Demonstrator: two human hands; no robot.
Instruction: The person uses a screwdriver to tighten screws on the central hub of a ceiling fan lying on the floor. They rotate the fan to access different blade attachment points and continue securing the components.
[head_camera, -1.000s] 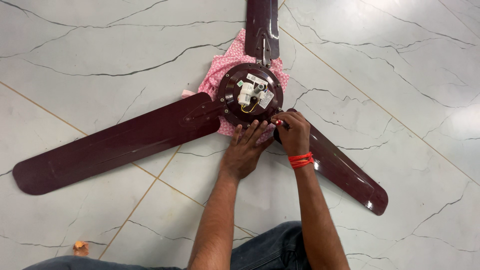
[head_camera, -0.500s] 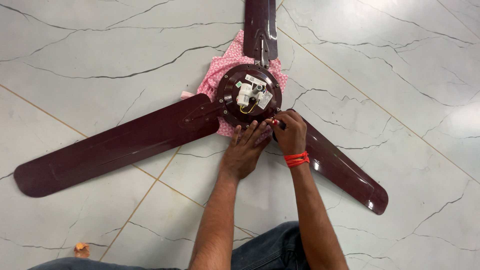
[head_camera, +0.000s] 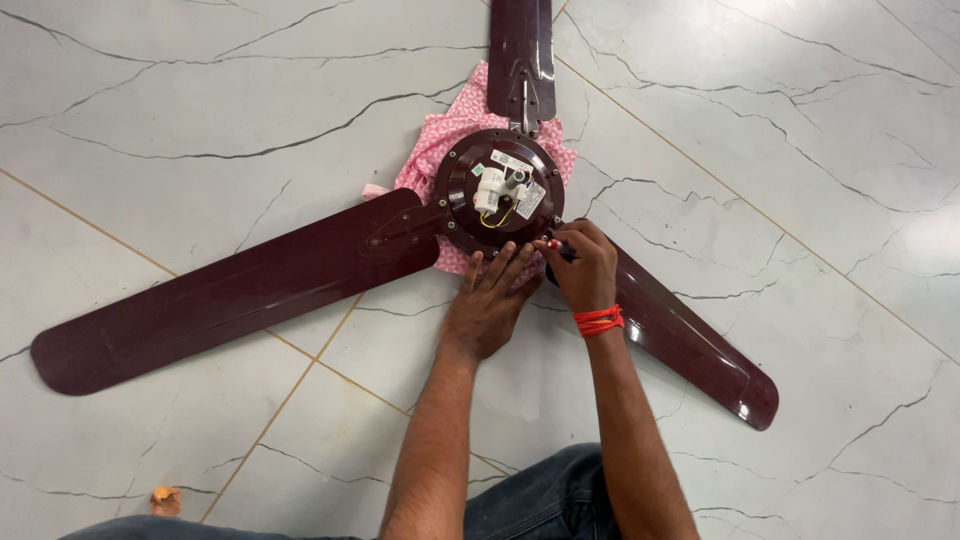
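While as before, hands (head_camera: 540, 285) at fan hub (head_camera: 500, 192).

A ceiling fan (head_camera: 400, 250) is lying flat on the floor (head_camera: 800, 130), its motor hub (head_camera: 500, 192) sitting on a cloth (head_camera: 440, 150). One blade is reaching left, one away from the person, one right and nearer. The left hand (head_camera: 487, 305) is resting just before the hub; the right hand (head_camera: 583, 268) is lying beside it, over the right blade's root, touching the hub's near rim.
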